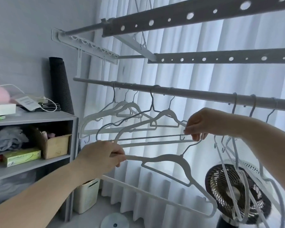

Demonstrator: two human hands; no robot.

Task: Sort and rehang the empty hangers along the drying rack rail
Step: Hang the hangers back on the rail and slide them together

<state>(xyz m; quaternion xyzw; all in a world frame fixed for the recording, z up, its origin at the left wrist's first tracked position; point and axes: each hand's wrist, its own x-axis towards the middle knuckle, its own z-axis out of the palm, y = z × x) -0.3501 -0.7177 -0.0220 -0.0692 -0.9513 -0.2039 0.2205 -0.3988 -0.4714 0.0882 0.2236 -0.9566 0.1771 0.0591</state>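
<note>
- Pinching a tilted white hanger [168, 163] by its shoulder tip, the left hand [102, 157] is seen at centre frame.
- Its hook is gripped by the closed fingers of the right hand [202, 123], below the rail [196, 93].

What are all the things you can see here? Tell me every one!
Round rail: one, grey, across the middle.
Perforated bars: two, grey, overhead.
Hangers on rail, left group: about five, white and grey.
Hangers on rail, right group: about three, white.
Held hanger: one, white, off the rail.
Curtain: white, behind.
Fan: one, dark, bottom right.
Shelf unit: one, grey, left.
Cardboard box: one, brown, on shelf.
Left hand: grips held hanger's end.
Right hand: pinches a hanger's end.
</note>
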